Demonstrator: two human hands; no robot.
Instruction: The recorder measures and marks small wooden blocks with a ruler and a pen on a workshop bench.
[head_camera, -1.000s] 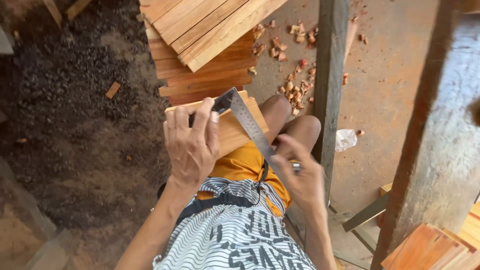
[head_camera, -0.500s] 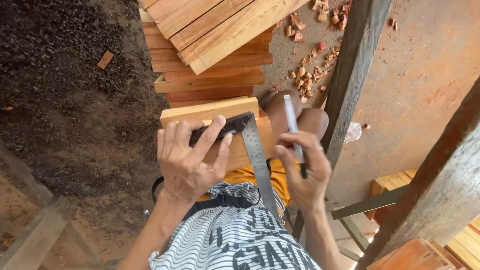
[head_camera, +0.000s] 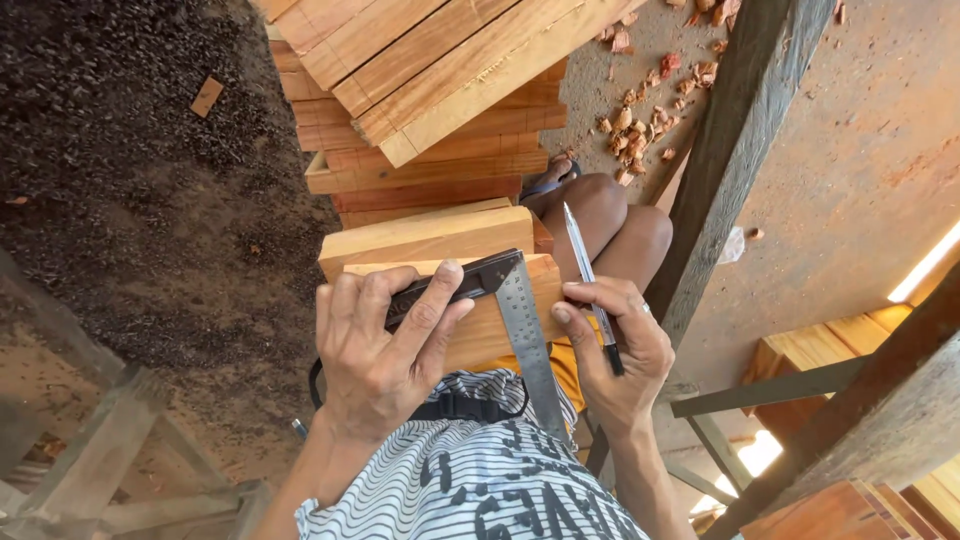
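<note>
A pale wooden block (head_camera: 430, 240) rests on my lap. My left hand (head_camera: 385, 345) presses the dark stock of a metal try square (head_camera: 510, 300) against the block's near side, and the square's steel blade runs down across the wood. My right hand (head_camera: 615, 355) grips a slim pen (head_camera: 585, 275), its tip pointing away from me beside the blade. My bare knees (head_camera: 610, 225) show just past the block.
A stack of reddish sawn planks (head_camera: 440, 90) lies beyond the block. Wood chips (head_camera: 640, 120) litter the concrete floor on the right. A dark wooden post (head_camera: 740, 150) rises at the right, with more timber (head_camera: 830, 350) behind it. Dark soil (head_camera: 130, 170) covers the left.
The square's stock has turned to lie flat along the block under my left hand. My right hand has lifted the pen upright beside the blade. The view has shifted slightly.
</note>
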